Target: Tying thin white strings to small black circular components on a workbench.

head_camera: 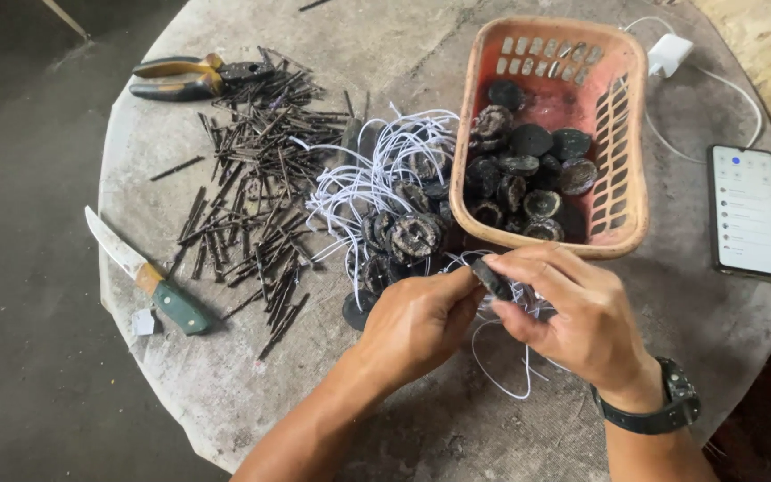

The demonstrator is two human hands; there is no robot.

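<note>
Both my hands meet low over the round stone worktop (pixel 225 393), just in front of the basket. My left hand (pixel 417 323) is closed, thumb and fingers pinching one end of a small dark disc (pixel 491 278). My right hand (pixel 582 317) pinches the other end of the same disc between thumb and forefinger; the remaining fingers curl under it. A black watch (pixel 671 409) sits on my right wrist.

White wire (pixel 501 379) loops down from under the disc and trails across the worktop below my hands. More white wire, tangled, lies in a heap (pixel 377 170) with dark discs (pixel 414 236) piled on and beside it, just left of the basket.

The orange plastic basket (pixel 631 134) holds more dark discs, loosely heaped.

Left of the wire heap: a scatter of dark nails (pixel 256 178). Pliers (pixel 194 76) with yellow-and-black handles lie at the far left edge. A knife (pixel 140 272) with a green handle lies near the left rim.

Right of the basket: a phone (pixel 747 210), screen lit, and a white charger (pixel 668 54) with its cable.
</note>
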